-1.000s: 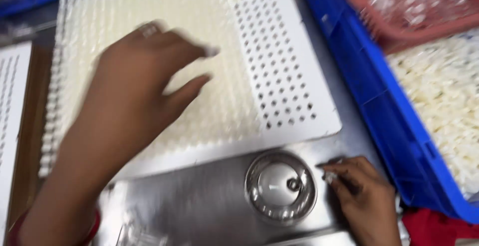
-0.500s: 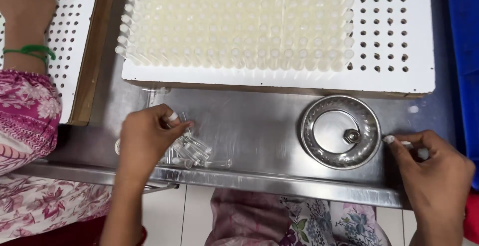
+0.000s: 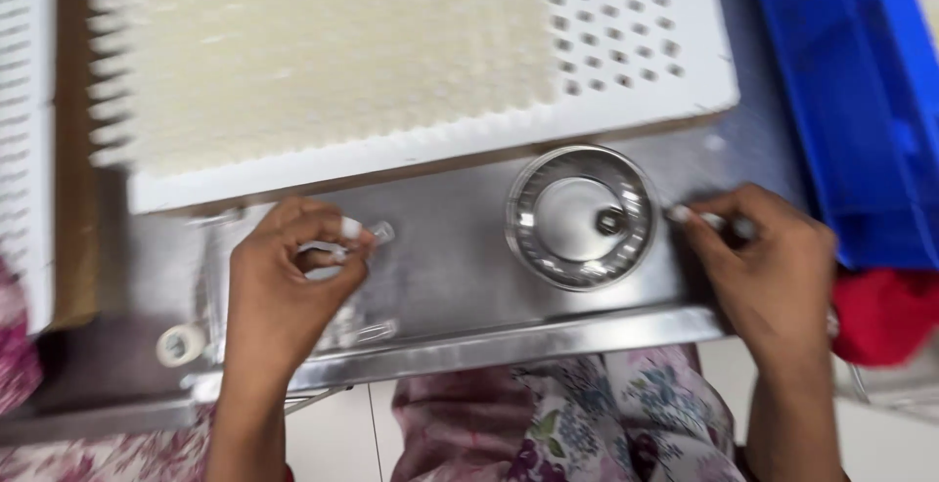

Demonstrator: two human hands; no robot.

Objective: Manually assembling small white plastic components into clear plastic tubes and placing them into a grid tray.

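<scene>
Since half a second ago, the left hand (image 3: 284, 282) has lifted off the heap of clear vials (image 3: 357, 330) on the steel table (image 3: 450, 247) and now pinches one small clear vial (image 3: 377, 235) between thumb and fingertips, just above the heap. From the head view, the right hand (image 3: 768, 267) stays at the table's right edge, fingers closed round a thin tool (image 3: 729, 223), just beside the round steel dish (image 3: 582, 216). That dish holds a single small metal piece (image 3: 608, 220) and nothing else visible. Behind both hands lies a white perforated tray (image 3: 636, 52), most of its holes filled with pale upright vials (image 3: 323, 62); its right columns show empty. A blue crate (image 3: 841, 101) stands at right, its contents out of view.
</scene>
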